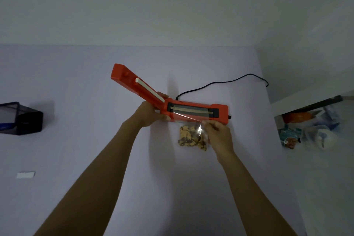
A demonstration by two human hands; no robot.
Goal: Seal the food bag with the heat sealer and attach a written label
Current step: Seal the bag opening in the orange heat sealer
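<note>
Pale desk [95,140]: we see the clear food bag [191,132] with its mouth over the open orange heat sealer [197,111]. Right hand [218,136] pinches the bag's edge; left hand [151,113] grips the sealer's hinge end, arms outstretched.

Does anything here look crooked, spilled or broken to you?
Nothing spilled or broken. The orange heat sealer has its lid raised, and the clear food bag lies with its top edge near the sealing strip, held by the left hand and right hand. The bag's plastic looks slightly wrinkled near the right hand.
</note>
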